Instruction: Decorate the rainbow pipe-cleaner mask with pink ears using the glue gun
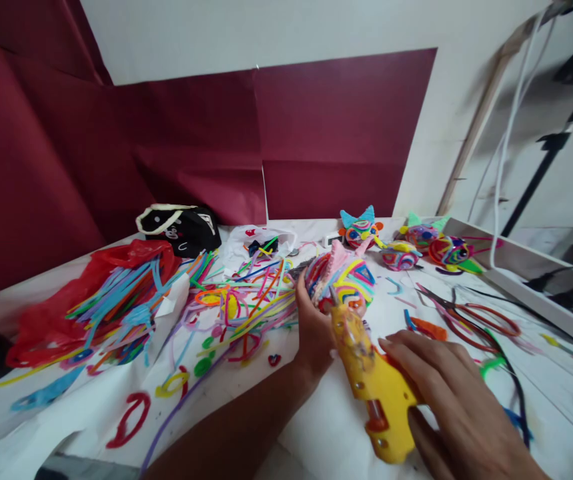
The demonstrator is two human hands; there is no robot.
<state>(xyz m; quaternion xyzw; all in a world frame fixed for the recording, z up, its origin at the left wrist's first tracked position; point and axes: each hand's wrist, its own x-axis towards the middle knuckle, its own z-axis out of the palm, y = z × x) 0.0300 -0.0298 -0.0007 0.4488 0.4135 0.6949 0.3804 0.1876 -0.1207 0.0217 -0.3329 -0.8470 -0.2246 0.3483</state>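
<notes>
My left hand (313, 333) is wrapped round a ball-shaped craft figure (353, 277) covered in coloured pipe cleaners, with pink pointed ears on top. In my right hand (461, 400) is a yellow hot glue gun (376, 393), its fingers curled over the handle. The gun's nozzle points up and away, close to the lower side of the figure; whether it touches cannot be made out. Part of the figure is hidden behind my left fingers and the nozzle.
Loose pipe cleaners (261, 293) and a red plastic bag (66, 327) spread over the left. A black pouch (181, 230) stands behind them. Scissors (471, 317) lie right, near a white tray (546, 287). Several finished-looking figures (360, 233) stand at the back.
</notes>
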